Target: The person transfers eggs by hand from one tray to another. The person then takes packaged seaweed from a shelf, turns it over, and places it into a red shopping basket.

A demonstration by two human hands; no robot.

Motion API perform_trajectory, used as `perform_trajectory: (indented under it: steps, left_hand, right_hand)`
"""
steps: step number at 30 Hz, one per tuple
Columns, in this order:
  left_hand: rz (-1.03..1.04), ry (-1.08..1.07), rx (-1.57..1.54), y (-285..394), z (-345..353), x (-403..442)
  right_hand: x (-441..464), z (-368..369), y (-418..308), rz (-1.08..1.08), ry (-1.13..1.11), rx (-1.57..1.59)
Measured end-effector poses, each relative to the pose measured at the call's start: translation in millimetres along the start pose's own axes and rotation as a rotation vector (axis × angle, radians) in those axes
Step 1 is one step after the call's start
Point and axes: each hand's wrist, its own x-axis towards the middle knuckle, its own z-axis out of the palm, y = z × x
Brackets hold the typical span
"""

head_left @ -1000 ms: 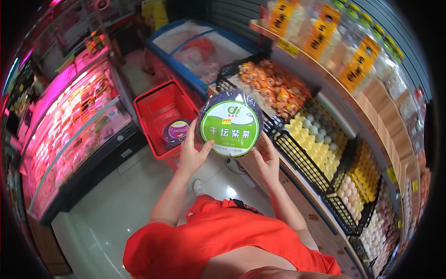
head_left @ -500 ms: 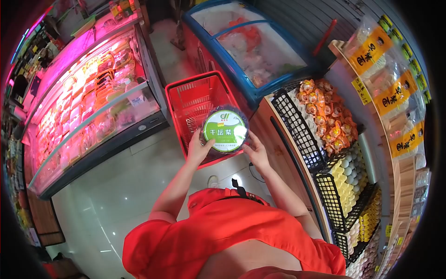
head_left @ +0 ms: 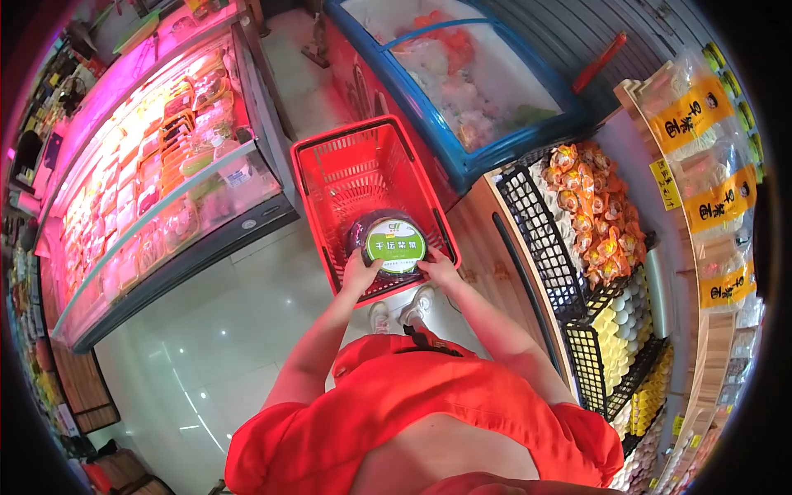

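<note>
Both of my hands hold a round, dark pack of dried seaweed (head_left: 396, 244) with a green and white label facing up. My left hand (head_left: 360, 272) grips its near left edge, and my right hand (head_left: 440, 270) its near right edge. Under and around the pack is a red plastic shopping basket (head_left: 342, 163). The pack lies within the basket's near end, as seen from above; whether it touches the bottom I cannot tell.
A lit meat display case (head_left: 157, 181) stands on the left. Ahead is a blue-rimmed chest freezer (head_left: 474, 157). To the right are black crates (head_left: 536, 239) with orange-wrapped items, egg trays (head_left: 615, 351), and a shelf of bagged noodles (head_left: 701, 120). Tiled floor (head_left: 206, 330) spreads at lower left.
My hands have lowered the seaweed pack, and it now looks smaller and deeper in the basket. My view has shifted slightly, and both shoes now show below the basket.
</note>
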Motion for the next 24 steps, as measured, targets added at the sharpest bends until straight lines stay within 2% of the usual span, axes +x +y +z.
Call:
perform_trajectory:
  steps: [4,6,8,11,14,17,18,20,22,24]
  left_hand:
    - [-0.078,-0.033,0.088,1,-2,9]
    - [-0.119,-0.066,0.296,6,-3,5]
    - [-0.093,-0.126,0.227,-26,6,13]
    - [-0.142,-0.153,0.301,-18,3,4]
    - [-0.097,-0.127,0.352,-21,0,-5]
    - [-0.091,-0.112,0.353,-17,-5,-10]
    - [-0.076,-0.123,0.357,-10,-5,-11]
    - [-0.035,-0.036,0.473,0,-8,-15]
    - [0.03,-0.042,0.49,12,-8,-16]
    - [0.348,0.063,0.501,26,-2,-15]
  right_hand:
    - [0,1,-19,0.032,-0.029,-0.073]
    - [11,-4,-7,-0.003,-0.069,-0.101]
    - [21,-7,7,-0.035,-0.15,-0.313]
    - [-1,1,-3,-0.125,-0.014,-0.41]
    - [-12,3,-7,-0.081,-0.049,-0.345]
    - [-17,4,6,-0.184,0.013,-0.336]
    - [-21,4,6,-0.256,0.048,-0.341]
    - [-32,5,10,-0.252,0.072,-0.306]
    - [-54,10,-2,-0.218,0.111,-0.287]
    - [-74,18,-11,-0.232,0.163,-0.289]
